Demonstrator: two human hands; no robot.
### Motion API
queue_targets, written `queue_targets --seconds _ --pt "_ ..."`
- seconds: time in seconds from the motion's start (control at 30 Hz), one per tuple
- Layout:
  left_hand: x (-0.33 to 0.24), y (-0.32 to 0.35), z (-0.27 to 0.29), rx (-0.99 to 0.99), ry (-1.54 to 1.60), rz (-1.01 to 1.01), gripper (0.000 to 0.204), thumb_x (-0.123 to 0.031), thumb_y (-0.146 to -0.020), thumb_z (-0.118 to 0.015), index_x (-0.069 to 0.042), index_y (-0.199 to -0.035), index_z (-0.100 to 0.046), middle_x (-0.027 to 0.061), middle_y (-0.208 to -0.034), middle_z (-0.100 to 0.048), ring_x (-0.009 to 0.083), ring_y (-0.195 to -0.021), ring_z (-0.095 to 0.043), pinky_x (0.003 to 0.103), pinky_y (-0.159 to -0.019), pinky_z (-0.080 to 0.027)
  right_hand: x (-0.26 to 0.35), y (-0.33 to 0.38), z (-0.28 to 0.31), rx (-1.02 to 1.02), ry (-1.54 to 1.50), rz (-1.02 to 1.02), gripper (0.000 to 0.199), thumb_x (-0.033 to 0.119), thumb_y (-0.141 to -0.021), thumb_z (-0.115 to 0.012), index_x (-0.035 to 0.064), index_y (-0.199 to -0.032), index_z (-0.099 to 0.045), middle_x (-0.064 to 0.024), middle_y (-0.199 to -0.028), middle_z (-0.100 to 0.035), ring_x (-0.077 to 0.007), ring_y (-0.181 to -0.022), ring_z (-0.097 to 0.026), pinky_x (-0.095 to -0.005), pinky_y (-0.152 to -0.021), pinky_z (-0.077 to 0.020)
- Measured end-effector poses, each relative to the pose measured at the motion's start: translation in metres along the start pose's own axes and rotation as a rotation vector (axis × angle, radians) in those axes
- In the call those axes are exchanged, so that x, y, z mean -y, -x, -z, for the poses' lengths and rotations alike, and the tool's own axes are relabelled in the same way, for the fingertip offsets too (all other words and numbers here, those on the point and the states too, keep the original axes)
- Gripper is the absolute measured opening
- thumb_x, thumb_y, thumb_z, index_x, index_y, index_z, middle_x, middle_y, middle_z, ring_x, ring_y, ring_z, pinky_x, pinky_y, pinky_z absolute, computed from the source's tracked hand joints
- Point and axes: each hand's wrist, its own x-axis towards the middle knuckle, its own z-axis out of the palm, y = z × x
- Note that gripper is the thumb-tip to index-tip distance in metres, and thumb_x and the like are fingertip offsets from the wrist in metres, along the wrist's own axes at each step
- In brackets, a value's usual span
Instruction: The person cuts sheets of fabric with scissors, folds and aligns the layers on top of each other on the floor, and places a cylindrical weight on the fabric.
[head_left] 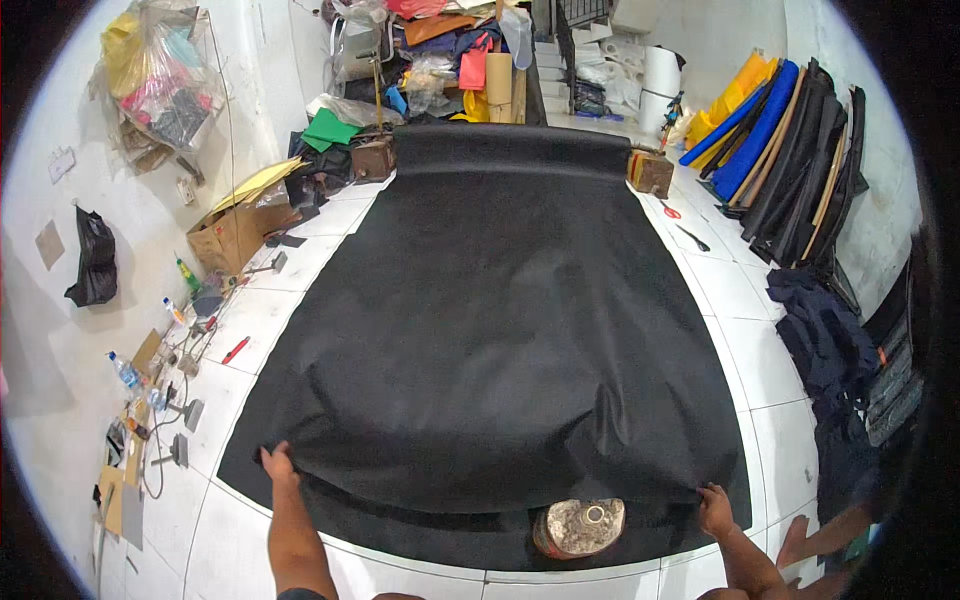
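A wide sheet of black material (480,330) unrolls toward me from a thick roll (510,150) at the far end. My left hand (277,462) pinches the near left part of its top layer. On the near right, my right hand (715,512) is closed on the same layer's edge. Between my hands that edge sags, with creases at the right. Beneath it a second black layer (400,532) lies on the floor. A worn metal can (580,528) with a round opening stands on the lower layer, against the upper layer's edge.
Blocks (652,174) flank the roll. Red-handled scissors (670,211) and a dark tool (692,238) lie at right. A red cutter (236,350), hammers (180,450) and bottles line the left. Rolled materials (800,160) lean at right; another person's bare limb (825,535) shows below.
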Motion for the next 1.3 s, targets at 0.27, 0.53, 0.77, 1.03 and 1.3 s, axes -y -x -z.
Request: queue_targets --seconds 0.27,0.53,0.77,1.03,1.3 --pt "-0.168 0.124 -0.074 -0.054 -0.203 -0.368 0.067 -0.008 -0.083 -0.056 0.005 -0.145 -0.035 0.0192 -0.140 -0.047 0.0291 -0.123 -0.049 0.034 -0.106 -0.033 -0.033 0.014 0.018 -0.240 -0.053 -0.182 0.028 0.002 -0.083 -0.046 -0.0053 -0.107 -0.058 -0.0245 -0.110 -0.059 -0.0443 -0.103 -0.054 -0.0479 -0.093 -0.0423" --pt "-0.126 0.203 0.050 0.074 0.163 -0.029 0.063 -0.004 -0.072 -0.054 0.001 -0.134 -0.042 0.0155 -0.127 -0.053 0.0283 -0.117 -0.051 0.037 -0.105 -0.035 -0.156 0.067 0.053 -0.858 0.081 -0.060 0.081 0.063 -0.097 -0.023 -0.0037 -0.137 -0.042 -0.0244 -0.139 -0.045 -0.0386 -0.131 -0.041 -0.0466 -0.111 -0.0266" --pt "-0.127 0.110 0.107 0.068 0.436 0.276 0.047 -0.013 -0.085 -0.058 0.004 -0.129 -0.049 0.0169 -0.124 -0.058 0.0299 -0.109 -0.059 0.039 -0.095 -0.047 -0.155 0.084 0.055 -0.792 0.160 -0.184 0.068 0.052 -0.097 -0.038 -0.0045 -0.135 -0.043 -0.0254 -0.135 -0.047 -0.0400 -0.129 -0.042 -0.0472 -0.110 -0.0293" --pt "-0.219 0.131 0.057 -0.099 -0.289 -0.532 0.077 0.000 -0.080 -0.052 -0.008 -0.152 -0.028 0.0209 -0.152 -0.032 0.0346 -0.137 -0.035 0.040 -0.114 -0.024 -0.133 0.106 0.065 -0.651 0.140 -0.298 0.036 0.016 -0.094 -0.044 -0.0067 -0.120 -0.053 -0.0238 -0.124 -0.054 -0.0386 -0.119 -0.050 -0.0442 -0.107 -0.0349" --pt "-0.109 -0.005 0.106 -0.240 0.190 0.065 0.062 -0.019 -0.091 -0.057 0.001 -0.145 -0.033 0.0206 -0.143 -0.041 0.0326 -0.126 -0.046 0.042 -0.102 -0.043 -0.037 0.077 0.029 -0.588 -0.095 -0.028 0.037 0.000 -0.075 -0.056 -0.0013 -0.111 -0.061 -0.0175 -0.110 -0.061 -0.0338 -0.106 -0.057 -0.0405 -0.096 -0.0437"
